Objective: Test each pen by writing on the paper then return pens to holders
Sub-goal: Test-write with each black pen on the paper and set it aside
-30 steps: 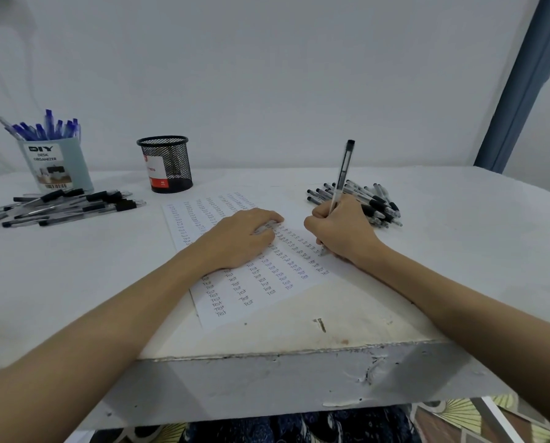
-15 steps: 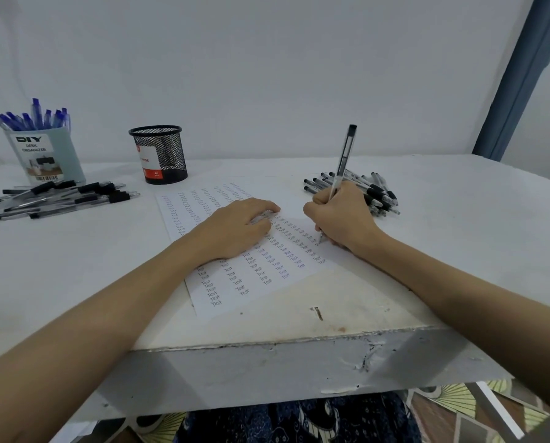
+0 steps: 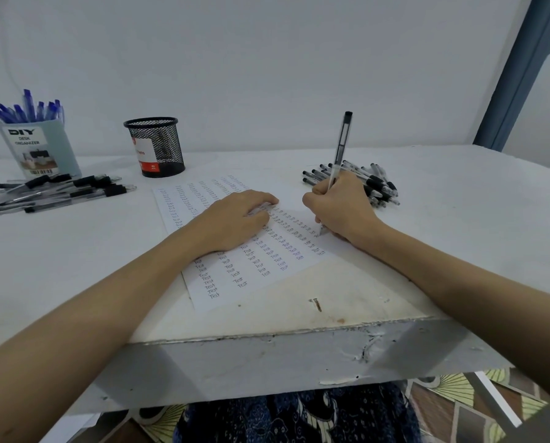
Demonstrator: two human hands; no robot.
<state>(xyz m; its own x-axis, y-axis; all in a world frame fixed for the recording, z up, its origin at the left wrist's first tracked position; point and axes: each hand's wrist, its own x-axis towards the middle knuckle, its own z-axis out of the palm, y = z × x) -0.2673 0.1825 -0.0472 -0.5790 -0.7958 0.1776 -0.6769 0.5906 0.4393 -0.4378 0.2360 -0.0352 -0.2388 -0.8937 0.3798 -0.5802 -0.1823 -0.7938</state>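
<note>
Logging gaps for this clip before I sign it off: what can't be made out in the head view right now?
- Inside of the black mesh cup: its wall and the low angle hide any contents.
- Pens by the left edge: the row is cut off by the frame, so no count.
- Pen pile behind the right hand: partly covered by that hand.
- Far rows of writing on the paper: too small to read.
- Paper under the left hand: covered.

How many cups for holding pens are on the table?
2. A black mesh cup stands behind the paper; a pale blue organizer with blue pens stands at the far left.
</note>
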